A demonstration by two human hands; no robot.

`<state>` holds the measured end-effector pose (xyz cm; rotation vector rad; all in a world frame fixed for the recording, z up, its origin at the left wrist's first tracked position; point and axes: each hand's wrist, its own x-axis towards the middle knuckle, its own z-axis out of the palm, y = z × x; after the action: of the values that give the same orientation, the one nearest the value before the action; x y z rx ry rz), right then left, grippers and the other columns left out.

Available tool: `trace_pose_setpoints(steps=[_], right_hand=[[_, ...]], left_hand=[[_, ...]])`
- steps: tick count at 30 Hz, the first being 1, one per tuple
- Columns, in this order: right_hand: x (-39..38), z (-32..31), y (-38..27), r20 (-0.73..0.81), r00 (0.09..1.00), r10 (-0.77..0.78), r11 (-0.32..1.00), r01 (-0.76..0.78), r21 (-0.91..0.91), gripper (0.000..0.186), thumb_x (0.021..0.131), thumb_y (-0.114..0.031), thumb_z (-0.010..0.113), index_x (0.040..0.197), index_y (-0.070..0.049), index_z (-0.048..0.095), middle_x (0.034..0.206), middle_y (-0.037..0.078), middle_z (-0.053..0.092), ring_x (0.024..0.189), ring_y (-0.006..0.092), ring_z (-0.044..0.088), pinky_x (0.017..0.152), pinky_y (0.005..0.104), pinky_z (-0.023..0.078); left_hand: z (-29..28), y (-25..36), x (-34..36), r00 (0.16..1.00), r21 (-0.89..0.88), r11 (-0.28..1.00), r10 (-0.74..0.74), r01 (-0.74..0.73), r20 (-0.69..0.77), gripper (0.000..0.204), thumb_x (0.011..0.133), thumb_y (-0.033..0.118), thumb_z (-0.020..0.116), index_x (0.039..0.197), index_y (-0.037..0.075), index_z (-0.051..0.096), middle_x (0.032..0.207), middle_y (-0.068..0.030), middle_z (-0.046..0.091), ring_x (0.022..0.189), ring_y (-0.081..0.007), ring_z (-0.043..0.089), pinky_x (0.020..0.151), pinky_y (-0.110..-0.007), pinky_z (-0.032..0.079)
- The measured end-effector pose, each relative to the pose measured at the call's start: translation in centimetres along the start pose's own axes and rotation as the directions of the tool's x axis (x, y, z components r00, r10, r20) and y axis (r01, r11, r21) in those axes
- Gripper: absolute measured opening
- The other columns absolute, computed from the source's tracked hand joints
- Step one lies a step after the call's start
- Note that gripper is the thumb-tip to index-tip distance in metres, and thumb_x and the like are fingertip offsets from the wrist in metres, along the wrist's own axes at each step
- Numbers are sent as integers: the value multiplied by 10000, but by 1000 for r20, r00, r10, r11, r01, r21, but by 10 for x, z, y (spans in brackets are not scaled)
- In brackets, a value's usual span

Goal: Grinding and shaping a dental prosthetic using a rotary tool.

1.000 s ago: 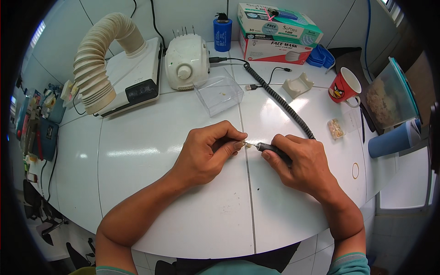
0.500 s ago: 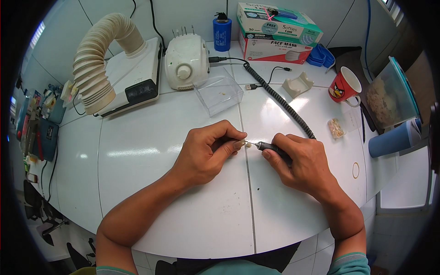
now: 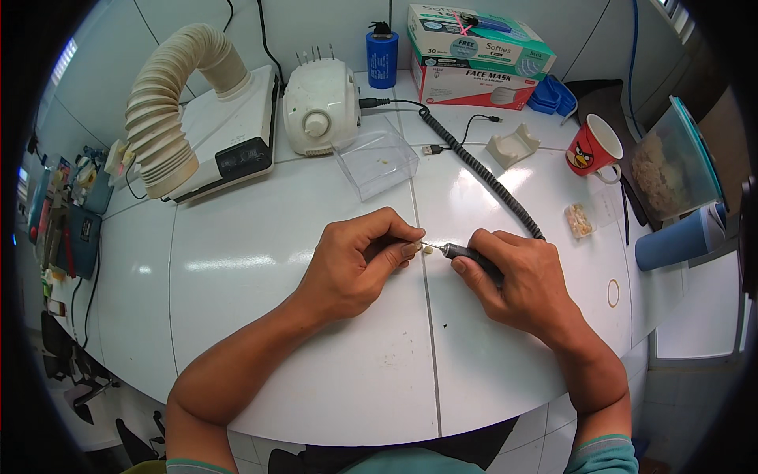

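Note:
Between thumb and fingertips, my left hand (image 3: 354, 265) pinches a small cream-coloured piece (image 3: 418, 246), mostly covered by the fingers. My right hand (image 3: 523, 280) is wrapped around a dark rotary handpiece (image 3: 466, 257), its thin metal bit pointing left. The bit's tip reaches the pinched piece; whether they touch is too small to tell. A second small pale piece (image 3: 428, 250) shows just beneath the bit. From behind my right hand, a black coiled cord (image 3: 491, 180) runs back to the white motor control unit (image 3: 317, 110), which has a knob and several bits standing on top.
At the back left stands a white machine (image 3: 225, 134) with a ribbed hose (image 3: 162, 110). A clear plastic lid (image 3: 377, 167) lies beyond my hands. To the right are a small box of pale pieces (image 3: 579, 221), a red mug (image 3: 594, 146), a blue tumbler (image 3: 679, 238) and a rubber band (image 3: 613, 293).

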<state>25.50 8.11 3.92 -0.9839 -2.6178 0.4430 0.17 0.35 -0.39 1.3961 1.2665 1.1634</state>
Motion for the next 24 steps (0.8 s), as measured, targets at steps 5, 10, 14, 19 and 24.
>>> trace_pose_setpoints(steps=[5,10,14,19,24], right_hand=[[0,-1,-1,5,1000,-4,1000,4,-11,285,1041,-360,770,959,-91,722,703,84,672,557,302,647,524,434,469],[0,1,1,-1,1000,-22,1000,22,-22,290,1039,-363,770,947,-92,719,699,82,670,554,304,647,522,438,470],[-1,-1,0,0,1000,-25,999,25,-27,291,1039,-365,770,950,-93,720,696,81,668,551,303,644,521,438,469],[0,-1,0,3,1000,-21,1000,21,-22,292,1041,-368,769,952,-94,719,694,76,664,546,300,642,515,437,467],[-1,0,0,-9,1000,-26,999,26,-26,294,1041,-370,769,949,-96,716,693,74,661,545,300,641,512,437,464]], left_hand=[[0,0,0,1000,4,1000,5,-5,-4,140,1081,-22,684,1204,-49,746,1077,-88,788,988,-107,738,902,-266,615],[0,-2,-1,1000,-15,1000,0,0,0,143,1082,-22,684,1208,-48,746,1076,-83,787,984,-103,732,902,-266,609],[0,1,0,1000,-15,1000,-1,1,5,145,1082,-27,680,1209,-48,746,1074,-83,786,984,-103,730,904,-264,606],[0,1,0,1000,-2,1000,-5,5,6,145,1080,-37,677,1207,-50,745,1073,-87,786,988,-105,730,905,-266,605],[4,-1,0,999,-40,998,38,-39,-35,124,1068,-44,663,1161,-55,744,953,-74,774,885,-95,702,833,-264,585]])
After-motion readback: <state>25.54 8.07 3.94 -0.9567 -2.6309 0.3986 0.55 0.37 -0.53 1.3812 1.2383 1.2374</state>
